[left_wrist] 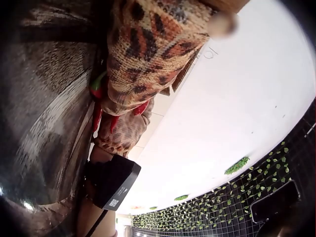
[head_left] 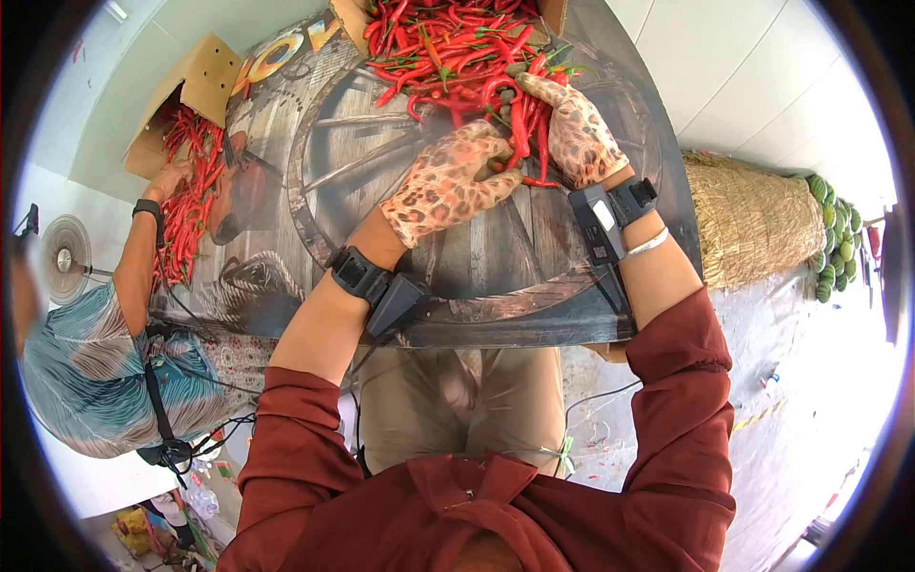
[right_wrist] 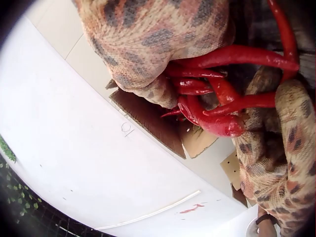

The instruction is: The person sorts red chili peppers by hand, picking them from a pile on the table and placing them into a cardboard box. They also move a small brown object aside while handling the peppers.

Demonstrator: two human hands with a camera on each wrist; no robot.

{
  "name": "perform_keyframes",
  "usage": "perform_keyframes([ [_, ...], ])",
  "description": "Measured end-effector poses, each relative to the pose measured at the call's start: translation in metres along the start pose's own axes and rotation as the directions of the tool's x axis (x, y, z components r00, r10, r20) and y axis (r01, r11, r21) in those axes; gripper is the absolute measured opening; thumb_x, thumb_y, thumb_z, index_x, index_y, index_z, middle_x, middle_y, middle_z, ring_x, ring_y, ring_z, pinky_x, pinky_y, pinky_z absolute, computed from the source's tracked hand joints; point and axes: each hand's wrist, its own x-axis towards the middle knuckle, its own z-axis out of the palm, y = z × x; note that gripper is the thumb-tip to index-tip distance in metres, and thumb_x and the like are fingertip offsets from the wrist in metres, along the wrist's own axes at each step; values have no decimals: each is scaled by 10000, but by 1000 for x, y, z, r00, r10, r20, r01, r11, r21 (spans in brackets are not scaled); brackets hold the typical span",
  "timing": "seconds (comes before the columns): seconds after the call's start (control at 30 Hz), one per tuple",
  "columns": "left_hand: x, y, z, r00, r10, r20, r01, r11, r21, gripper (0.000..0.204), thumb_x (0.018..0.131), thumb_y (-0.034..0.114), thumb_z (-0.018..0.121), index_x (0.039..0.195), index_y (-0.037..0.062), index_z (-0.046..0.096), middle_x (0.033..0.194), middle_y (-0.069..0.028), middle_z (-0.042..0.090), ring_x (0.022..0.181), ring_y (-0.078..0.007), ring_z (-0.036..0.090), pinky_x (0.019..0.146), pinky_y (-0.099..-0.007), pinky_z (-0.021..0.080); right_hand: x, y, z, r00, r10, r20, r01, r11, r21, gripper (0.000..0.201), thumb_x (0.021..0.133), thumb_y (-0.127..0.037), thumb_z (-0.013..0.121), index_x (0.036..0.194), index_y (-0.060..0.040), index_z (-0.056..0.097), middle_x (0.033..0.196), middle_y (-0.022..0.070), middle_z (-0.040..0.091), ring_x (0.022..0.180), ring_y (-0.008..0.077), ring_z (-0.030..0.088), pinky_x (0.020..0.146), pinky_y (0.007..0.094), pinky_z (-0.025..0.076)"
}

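Both hands wear leopard-print gloves and meet at the near edge of a heap of red chili peppers [head_left: 448, 52] on the table. My left hand [head_left: 448, 183] pinches a red chili pepper [right_wrist: 254, 101] between thumb and fingers, as the right wrist view shows. Beside it, my right hand [head_left: 581, 133] grips several chili peppers [right_wrist: 237, 57], which stick out from under its curled fingers toward the left hand. One long chili [head_left: 519, 129] hangs between the two hands in the head view. The left wrist view shows a chili with a green stem end [left_wrist: 98, 85] below the left glove.
An open cardboard box [head_left: 351, 17] lies behind the heap. At the left, another person's hand [head_left: 170, 181] is among more chilies [head_left: 195, 214] by a second box [head_left: 212, 74]. The dark table [head_left: 457, 332] ends close to my body. A straw-coloured bale [head_left: 758, 219] and watermelons [head_left: 843, 238] stand right.
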Motion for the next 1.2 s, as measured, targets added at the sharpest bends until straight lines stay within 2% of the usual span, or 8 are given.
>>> perform_keyframes([
  [0.03, 1, 4, -1, 1000, 0, 0, 0, 1000, 0, 274, 820, 268, 632, 969, 39, 619, 918, -127, 600, 878, -292, 606, 779, -374, 488, -1, -1, 1, 1000, 13, 13, -13, 999, 38, 267, 922, -122, 542, 1157, 3, 563, 974, 90, 640, 848, 174, 641, 743, 303, 564],
  [0.1, 3, 13, -5, 978, -203, 46, 207, 972, -109, 270, 820, 271, 631, 961, 41, 620, 912, -126, 601, 880, -299, 600, 784, -381, 485, -2, -2, 2, 999, 25, 26, -26, 997, 75, 259, 922, -116, 541, 1151, 3, 565, 980, 91, 639, 855, 175, 640, 747, 300, 563],
  [0.2, 4, 15, -8, 981, -186, 45, 188, 981, -47, 269, 821, 276, 630, 962, 47, 623, 922, -126, 601, 900, -303, 591, 799, -388, 480, -1, 0, 1, 999, 30, 37, -34, 994, 109, 250, 920, -110, 542, 1144, 1, 567, 1000, 89, 636, 879, 173, 638, 766, 299, 558],
  [0.3, 4, 14, -6, 986, -163, 15, 164, 984, -70, 268, 821, 279, 629, 962, 51, 624, 933, -128, 600, 922, -306, 583, 813, -395, 473, 2, 2, -2, 1000, 19, 20, -21, 993, 116, 250, 918, -108, 544, 1144, -3, 568, 1021, 87, 634, 906, 169, 635, 789, 299, 551],
  [0.37, 4, 13, -4, 985, -172, 20, 173, 982, -79, 268, 821, 280, 629, 959, 51, 624, 936, -130, 600, 924, -306, 582, 814, -395, 472, 2, 2, -4, 1000, 1, 13, -1, 999, 39, 246, 917, -107, 543, 1138, -5, 574, 1025, 84, 636, 920, 166, 633, 804, 298, 545],
  [0.6, 4, 15, -6, 981, -190, 27, 191, 979, -69, 264, 826, 287, 622, 951, 54, 621, 922, -132, 598, 900, -308, 583, 802, -393, 473, -3, -3, 3, 1000, 25, -7, -24, 997, 79, 224, 919, -111, 539, 1108, -3, 592, 1014, 78, 643, 913, 164, 632, 800, 285, 542],
  [0.77, 4, 15, -7, 989, -147, -5, 147, 988, -39, 258, 836, 288, 612, 949, 56, 615, 900, -123, 602, 889, -304, 584, 793, -392, 474, -5, -2, 7, 997, 19, 76, -30, 988, 151, 249, 924, -113, 534, 1141, 7, 566, 1003, 104, 642, 913, 173, 626, 797, 278, 537],
  [1.2, 6, 16, -6, 991, -134, -8, 134, 990, -41, 268, 841, 297, 602, 957, 56, 614, 898, -123, 610, 895, -303, 583, 797, -398, 473, -3, -2, 3, 997, 11, 79, -22, 989, 143, 252, 916, -100, 542, 1139, 14, 557, 1011, 115, 636, 897, 187, 632, 810, 291, 538],
])
